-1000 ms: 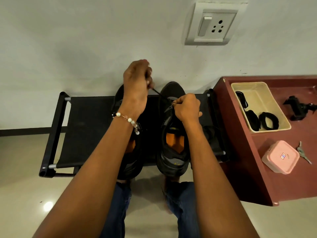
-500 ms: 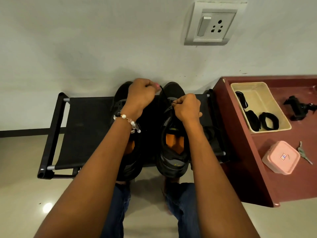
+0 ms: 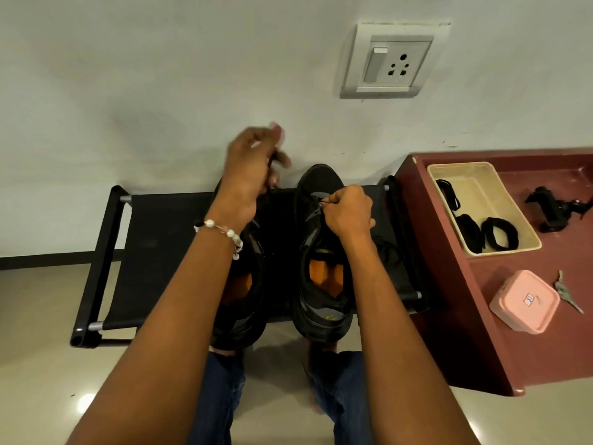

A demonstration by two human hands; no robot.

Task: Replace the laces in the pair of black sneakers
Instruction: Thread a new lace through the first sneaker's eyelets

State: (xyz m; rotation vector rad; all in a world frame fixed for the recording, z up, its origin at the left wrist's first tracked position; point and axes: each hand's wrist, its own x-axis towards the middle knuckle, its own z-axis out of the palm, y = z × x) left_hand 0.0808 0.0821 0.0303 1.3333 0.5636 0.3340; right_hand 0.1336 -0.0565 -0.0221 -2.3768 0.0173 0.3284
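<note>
Bench: a low black bench (image 3: 154, 252) with a fabric top and tubular frame, silver rod ends at its corners, set against a pale wall (image 3: 160, 75).
Room: glossy beige floor (image 3: 38, 332), dark skirting at 9 o'clock, a white switch-and-socket plate (image 3: 393, 61) on the wall at 1 o'clock.
Sneakers: the pair of black sneakers stands side by side in the middle of the bench, heels over its near edge; the right sneaker (image 3: 321, 252) and left sneaker (image 3: 242, 300) both show orange insoles.
Right hand: the right hand (image 3: 348, 210) pinches a thin black lace (image 3: 321, 203) at the right sneaker's eyelets.
Left hand: the left hand (image 3: 253, 168) is raised above the left sneaker's toe, blurred, fingers curled on something dark; whether it is the lace I cannot tell. A pearl bracelet (image 3: 224, 232) circles the wrist.
Side table: a maroon table (image 3: 465, 316) at 3 o'clock carries a cream tray (image 3: 513, 226) with black coiled bands, a pink square lidded box (image 3: 524, 301), keys (image 3: 564, 292) and a black clamp-like object (image 3: 553, 208).
In the way: both forearms cover much of the sneakers.
</note>
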